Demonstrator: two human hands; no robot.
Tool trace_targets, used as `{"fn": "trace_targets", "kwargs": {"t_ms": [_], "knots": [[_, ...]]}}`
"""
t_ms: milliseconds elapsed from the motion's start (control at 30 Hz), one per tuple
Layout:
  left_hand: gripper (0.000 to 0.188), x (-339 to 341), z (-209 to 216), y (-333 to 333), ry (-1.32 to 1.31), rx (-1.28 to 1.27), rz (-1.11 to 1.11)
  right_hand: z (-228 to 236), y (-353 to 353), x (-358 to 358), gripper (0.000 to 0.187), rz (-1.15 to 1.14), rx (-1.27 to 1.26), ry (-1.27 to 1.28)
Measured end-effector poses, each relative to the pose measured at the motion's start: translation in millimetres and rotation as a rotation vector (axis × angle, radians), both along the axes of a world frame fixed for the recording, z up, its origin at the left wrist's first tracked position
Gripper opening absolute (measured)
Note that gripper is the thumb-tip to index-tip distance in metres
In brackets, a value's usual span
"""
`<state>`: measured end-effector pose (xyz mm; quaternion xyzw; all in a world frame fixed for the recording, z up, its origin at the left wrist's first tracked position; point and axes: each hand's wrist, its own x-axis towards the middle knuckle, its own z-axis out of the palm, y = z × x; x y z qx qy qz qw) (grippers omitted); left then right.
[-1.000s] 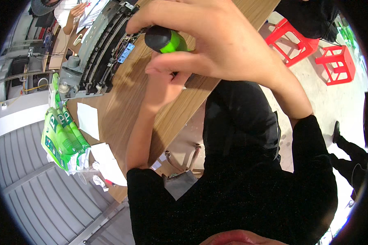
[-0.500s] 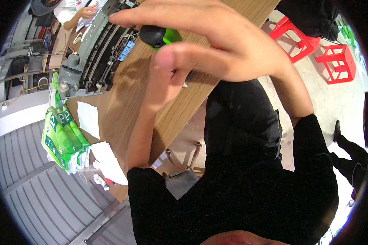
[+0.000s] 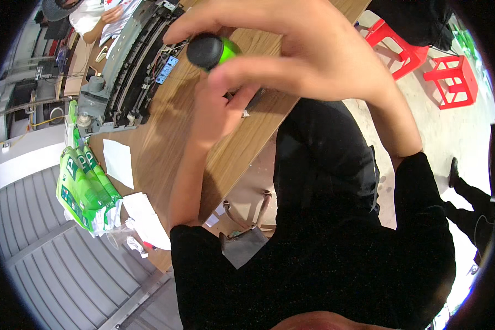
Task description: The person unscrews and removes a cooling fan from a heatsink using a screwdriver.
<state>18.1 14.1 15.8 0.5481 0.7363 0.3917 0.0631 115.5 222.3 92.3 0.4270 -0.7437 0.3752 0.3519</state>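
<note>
My right hand arches over the table, its thumb and index finger spread wide apart in a C shape. Between them shows a bright green thing with a rounded black end; its kind is not plain. Below the right thumb is my left hand, its thumb bent and its fingers curled, partly covered by the right hand. Something dark shows beside the left thumb, too hidden to name. The right thumb's tip overlaps the left hand in view; I cannot tell whether they touch.
A long grey-and-black machine part with a blue strip lies on the wooden table. Green packages and white sheets lie at left. Another person's hand is at the far left. Red stools stand on the floor at right.
More of the rounded black end shows now between my right thumb and index finger. My right index fingertip has shifted slightly right and down. The other person's hand has drawn left.
</note>
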Motion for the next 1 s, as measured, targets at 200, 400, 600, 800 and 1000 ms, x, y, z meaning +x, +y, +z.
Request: {"fn": "trace_targets", "kwargs": {"t_ms": [200,400,600,800,1000], "knots": [[0.018,1,-8,-3,-0.022,0.156,0.064,19,-32,25,0.047,-0.329,-0.094,-0.237],[0.011,1,13,15,0.022,0.104,-0.003,-6,-7,-3,0.037,-0.062,-0.147,-0.044],[0.015,3,12,10,-0.14,-0.009,0.017,15,-22,22,0.035,-0.471,-0.081,-0.097],[0.019,2,12,4,-0.023,0.021,0.093,19,-18,21,0.033,-0.352,-0.112,-0.234],[0.021,-2,14,16,-0.407,-0.014,-0.076,-16,-3,-12,0.029,-0.1,-0.14,-0.002]]}}
